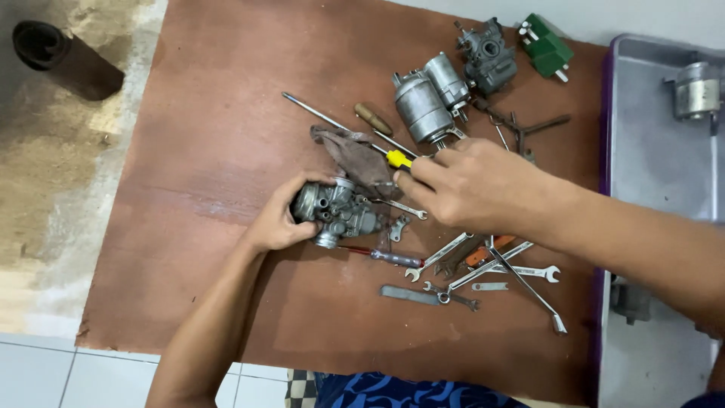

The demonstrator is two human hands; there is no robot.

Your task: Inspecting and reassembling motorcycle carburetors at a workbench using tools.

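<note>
Metal carburetor in left hand; rag, wrenches beside.

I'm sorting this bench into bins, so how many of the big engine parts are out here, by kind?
Carburetors: 2, one held in the left hand, one at the far edge of the board
Cylindrical motors on the board: 2, and
Green blocks: 1
Total: 5
The right hand grips a yellow-handled screwdriver.

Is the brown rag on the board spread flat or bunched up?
Bunched up: the rag lies crumpled in folds beside the carburetor held by the left hand, partly under the right hand.
</note>
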